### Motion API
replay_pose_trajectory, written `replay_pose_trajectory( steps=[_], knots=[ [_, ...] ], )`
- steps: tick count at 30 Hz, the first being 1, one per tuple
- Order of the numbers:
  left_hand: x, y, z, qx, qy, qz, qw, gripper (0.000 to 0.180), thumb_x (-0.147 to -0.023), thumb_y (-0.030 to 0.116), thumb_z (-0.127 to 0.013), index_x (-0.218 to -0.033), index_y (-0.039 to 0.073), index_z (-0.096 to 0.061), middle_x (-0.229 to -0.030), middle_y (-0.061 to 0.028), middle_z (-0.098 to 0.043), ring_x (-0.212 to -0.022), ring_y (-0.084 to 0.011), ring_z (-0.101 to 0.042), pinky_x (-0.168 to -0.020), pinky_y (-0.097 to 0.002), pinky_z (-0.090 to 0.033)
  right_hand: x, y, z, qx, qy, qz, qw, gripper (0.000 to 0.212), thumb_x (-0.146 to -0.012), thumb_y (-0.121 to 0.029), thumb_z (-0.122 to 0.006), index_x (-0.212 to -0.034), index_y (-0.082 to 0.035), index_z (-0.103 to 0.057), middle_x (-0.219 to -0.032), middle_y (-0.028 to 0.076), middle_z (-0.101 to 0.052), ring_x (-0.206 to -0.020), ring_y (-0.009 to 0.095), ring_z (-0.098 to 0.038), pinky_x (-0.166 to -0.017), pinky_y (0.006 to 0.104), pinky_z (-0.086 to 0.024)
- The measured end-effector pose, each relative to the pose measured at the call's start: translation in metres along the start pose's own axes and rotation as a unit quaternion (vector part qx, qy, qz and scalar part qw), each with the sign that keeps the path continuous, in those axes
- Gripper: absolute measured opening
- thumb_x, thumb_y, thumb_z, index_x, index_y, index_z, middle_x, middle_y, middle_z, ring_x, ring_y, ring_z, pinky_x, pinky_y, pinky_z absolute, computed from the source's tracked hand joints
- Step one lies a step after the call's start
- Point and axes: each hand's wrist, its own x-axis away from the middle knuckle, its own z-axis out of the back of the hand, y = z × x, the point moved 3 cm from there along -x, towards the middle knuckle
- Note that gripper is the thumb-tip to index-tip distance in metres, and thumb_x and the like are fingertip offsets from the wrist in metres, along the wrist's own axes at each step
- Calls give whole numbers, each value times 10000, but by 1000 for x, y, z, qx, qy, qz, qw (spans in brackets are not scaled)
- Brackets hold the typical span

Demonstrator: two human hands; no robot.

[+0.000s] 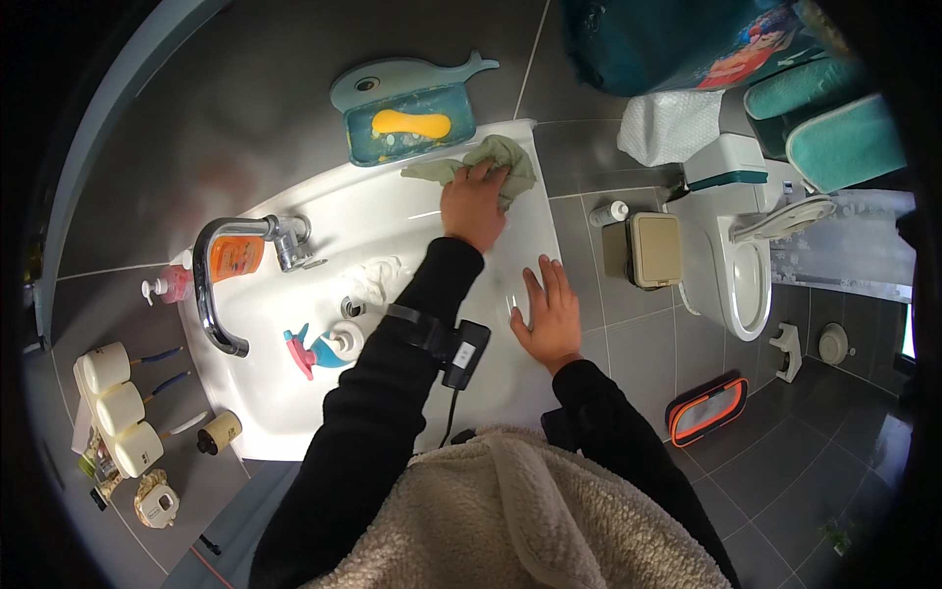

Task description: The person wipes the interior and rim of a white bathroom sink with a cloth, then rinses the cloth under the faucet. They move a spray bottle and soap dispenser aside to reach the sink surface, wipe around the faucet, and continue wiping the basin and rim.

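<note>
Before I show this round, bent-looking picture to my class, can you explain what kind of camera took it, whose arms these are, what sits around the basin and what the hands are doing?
It comes from a wide fisheye camera worn on a person's head, looking down, so straight edges curve. No machine here: the black-sleeved arms are the wearer's own. The left hand presses a crumpled pale green cloth onto the far rim of the white ceramic washbasin. The right hand lies flat and open on the basin's right edge, holding nothing. A small black device is strapped to the left forearm. Around it: a curved chrome tap, a blue whale-shaped soap tray and a white toilet on the grey tiled floor.
</note>
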Motion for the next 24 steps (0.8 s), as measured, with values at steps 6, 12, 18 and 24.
replay_pose_trajectory(
  steps=[6,12,18,24],
  knots=[
    [66,-101,58,-47,96,91,990,630,-632,0,-702,-1240,164,-670,-1337,-104,-605,-1204,-340,-563,-984,-420,-486,-1,0,0,10,0,2,1000,596,-827,-273,-643,-1370,-58,-522,-1537,154,-369,-1433,335,-340,-1064,472,-360],
    [102,-162,81,-96,124,238,958,623,-699,34,-698,-1308,145,-627,-1377,-136,-566,-1225,-397,-522,-1048,-449,-442,-1,0,0,8,5,-2,1000,602,-827,-287,-637,-1372,-61,-522,-1539,153,-372,-1441,324,-335,-1063,468,-362],
    [50,-63,25,-51,93,113,988,653,-654,46,-714,-1297,116,-624,-1347,-141,-579,-1179,-384,-539,-1019,-456,-455,0,1,-3,0,9,2,1000,596,-832,-290,-622,-1373,-60,-521,-1539,153,-373,-1435,344,-338,-1059,480,-366],
    [28,-7,8,0,23,7,1000,548,-700,46,-664,-1234,171,-660,-1342,-60,-589,-1160,-363,-547,-956,-458,-494,0,0,-2,-11,12,4,1000,602,-820,-272,-643,-1370,-58,-521,-1535,160,-374,-1420,370,-346,-1063,491,-364]
  ],
)
